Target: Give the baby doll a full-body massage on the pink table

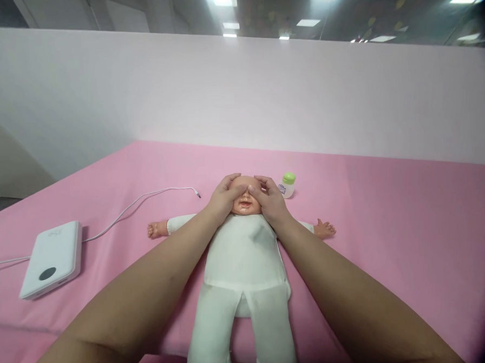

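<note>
A baby doll with a white cloth body lies face up on the pink sheet, its arms spread and its feet out of view. My left hand cups the left side of the doll's head, and its thumb rests over the eye area. Against the other side of the head, my right hand is curved the same way, thumb on the face near the nose bridge. Both thumb tips nearly meet there. The doll's mouth and chin show between my hands; its eyes are hidden under the thumbs.
A small clear bottle with a green cap stands just beyond my right hand. At the left lies a white power bank with a white cable running toward the doll. A pale wall panel rises behind the pink sheet.
</note>
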Demonstrator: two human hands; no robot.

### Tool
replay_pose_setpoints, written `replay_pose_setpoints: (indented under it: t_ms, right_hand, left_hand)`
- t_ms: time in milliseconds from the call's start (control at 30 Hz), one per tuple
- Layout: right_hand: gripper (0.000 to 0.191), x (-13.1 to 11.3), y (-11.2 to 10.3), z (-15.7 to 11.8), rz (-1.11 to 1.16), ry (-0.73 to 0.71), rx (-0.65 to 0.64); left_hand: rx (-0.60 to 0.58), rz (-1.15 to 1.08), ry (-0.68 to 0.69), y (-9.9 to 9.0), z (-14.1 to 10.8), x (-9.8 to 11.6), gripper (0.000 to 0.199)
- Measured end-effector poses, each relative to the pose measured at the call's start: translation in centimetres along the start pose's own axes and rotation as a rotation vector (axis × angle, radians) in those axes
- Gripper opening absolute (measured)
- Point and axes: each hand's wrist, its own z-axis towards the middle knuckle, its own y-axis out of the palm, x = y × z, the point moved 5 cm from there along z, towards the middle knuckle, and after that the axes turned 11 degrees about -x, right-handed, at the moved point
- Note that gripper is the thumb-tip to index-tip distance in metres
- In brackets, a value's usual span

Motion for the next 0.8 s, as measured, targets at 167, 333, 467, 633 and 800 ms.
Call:
replay_pose_setpoints:
  t_ms: [167, 333, 467, 633, 800]
  right_hand:
    - [0.059, 0.5, -0.1, 0.4, 0.002, 0.026, 0.030]
    - [0.050, 1.2, -0.3, 0.7, 0.094, 0.059, 0.010]
    - [0.051, 1.5, -0.2, 0.8, 0.285, 0.072, -0.042]
    - [0.056, 1.7, -0.3, 0.8, 0.225, 0.046, -0.069]
    - [0.066, 1.0, -0.2, 0.5, 0.116, 0.057, -0.045]
  left_hand:
    - [0.037, 0.024, -0.028, 0.2, 0.0, 0.0, 0.060]
    - [0.073, 0.011, -0.064, 0.0, 0.2, -0.1, 0.052]
    - [0.048, -0.020, -0.068, -0.2, 0.2, -0.1, 0.054]
    - [0.052, -0.021, -0.066, -0.2, 0.0, 0.0, 0.055]
    - [-0.010, -0.014, -0.027, -0.2, 0.2, -0.4, 0.067]
